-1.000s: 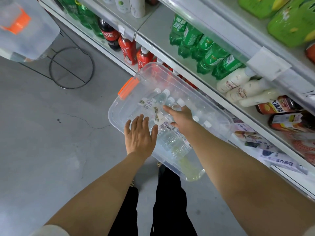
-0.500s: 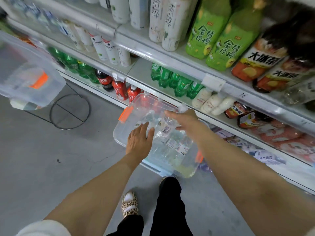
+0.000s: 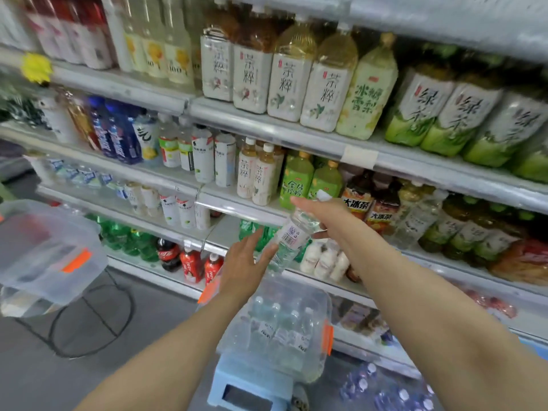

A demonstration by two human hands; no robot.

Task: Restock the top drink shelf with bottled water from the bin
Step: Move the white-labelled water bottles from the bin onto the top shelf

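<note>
My right hand grips a clear water bottle near its white cap, holding it tilted in front of the drink shelves, above the bin. My left hand is spread with straight fingers just left of the bottle's lower half; whether it touches the bottle is unclear. The clear plastic bin with orange latches sits below on a light blue stool and holds several more water bottles.
Shelves packed with tea, juice and soda bottles run across the back and right. A second clear bin with an orange latch sits at left on a black wire stand. A shrink-wrapped pack of bottles lies on the floor at lower right.
My right hand has lifted a water bottle out of the bin and raised it toward the shelves. My left hand rose with it. My view tilted up from the bin to the shelves.
</note>
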